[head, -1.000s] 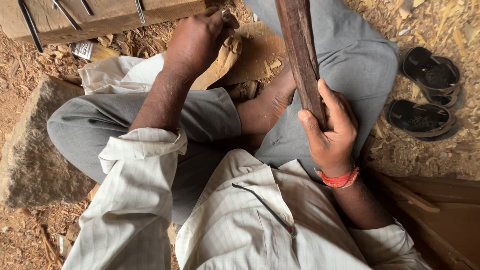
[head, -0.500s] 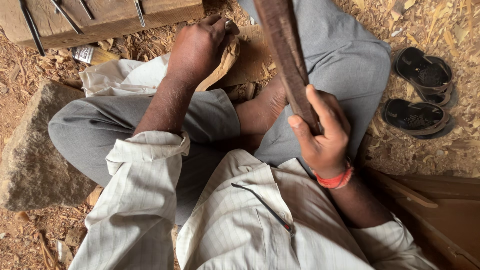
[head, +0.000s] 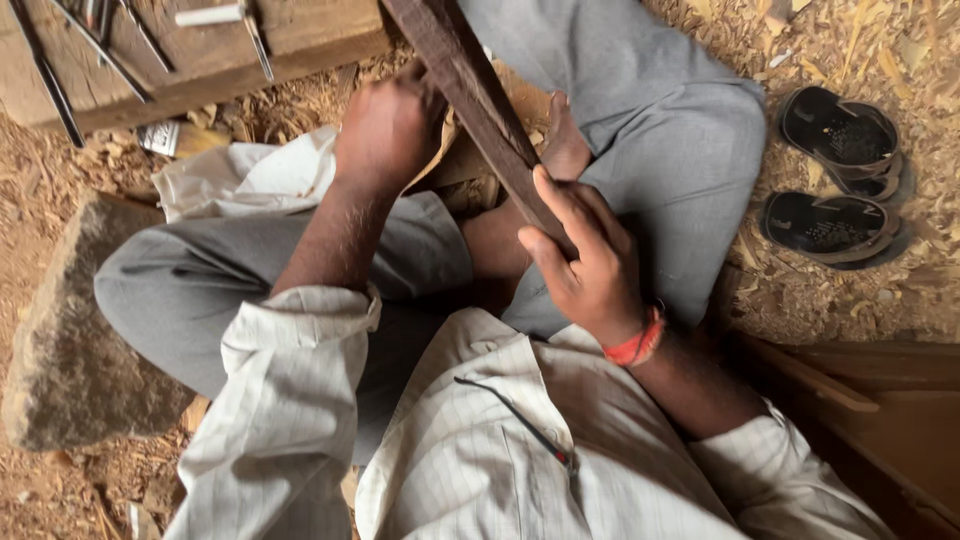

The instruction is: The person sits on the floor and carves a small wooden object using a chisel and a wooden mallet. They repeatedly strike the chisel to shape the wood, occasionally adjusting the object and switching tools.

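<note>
I sit cross-legged on a floor of wood shavings. My right hand (head: pixel 585 262), with an orange band at the wrist, grips the lower end of a long dark wooden stick (head: pixel 470 95) that slants up and to the left, out of the top of the view. My left hand (head: pixel 390 128) is closed on a pale piece of wood (head: pixel 468 160) resting by my bare foot (head: pixel 565 150); most of that piece is hidden behind the hand and the stick.
A large grey stone (head: pixel 75 340) lies at the left. A wooden block with several metal tools (head: pixel 120 45) sits at the top left. A pair of black sandals (head: pixel 835 180) lies at the right. A wooden plank (head: pixel 880 410) fills the lower right.
The dark stick has tilted further left, its upper end swinging over toward my left hand. My right hand moved slightly left with it. The left hand stayed on the pale wood.
</note>
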